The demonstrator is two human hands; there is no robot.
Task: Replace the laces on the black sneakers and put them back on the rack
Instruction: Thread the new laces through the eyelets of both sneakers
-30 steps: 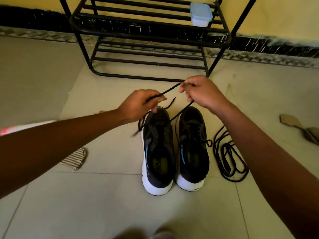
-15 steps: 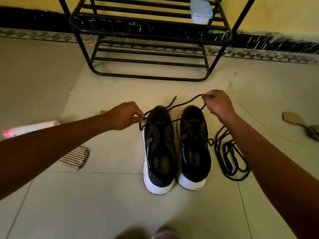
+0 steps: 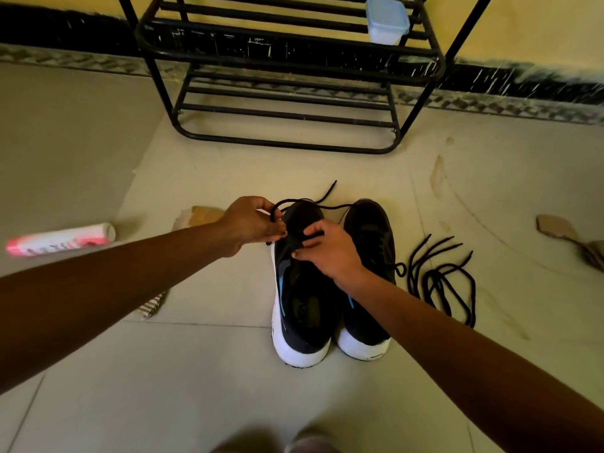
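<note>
Two black sneakers with white soles stand side by side on the floor, toes toward the rack: the left sneaker (image 3: 302, 308) and the right sneaker (image 3: 371, 237). A black lace (image 3: 304, 201) loops over the left sneaker's toe. My left hand (image 3: 250, 223) pinches this lace at the toe's left side. My right hand (image 3: 330, 248) sits over the left sneaker's eyelets and pinches the lace too. The black metal rack (image 3: 287, 76) stands beyond the shoes.
A pile of loose black laces (image 3: 441, 279) lies right of the shoes. A pink and white tube (image 3: 62, 238) and a striped cloth (image 3: 153, 305) lie to the left. A small lidded plastic box (image 3: 387, 19) sits on the rack. Brown scraps (image 3: 555, 225) lie far right.
My right hand came in from the right, down onto the left sneaker's eyelets. The stretched lace went slack into a loop over the toe. My left hand shifted slightly toward the toe.
</note>
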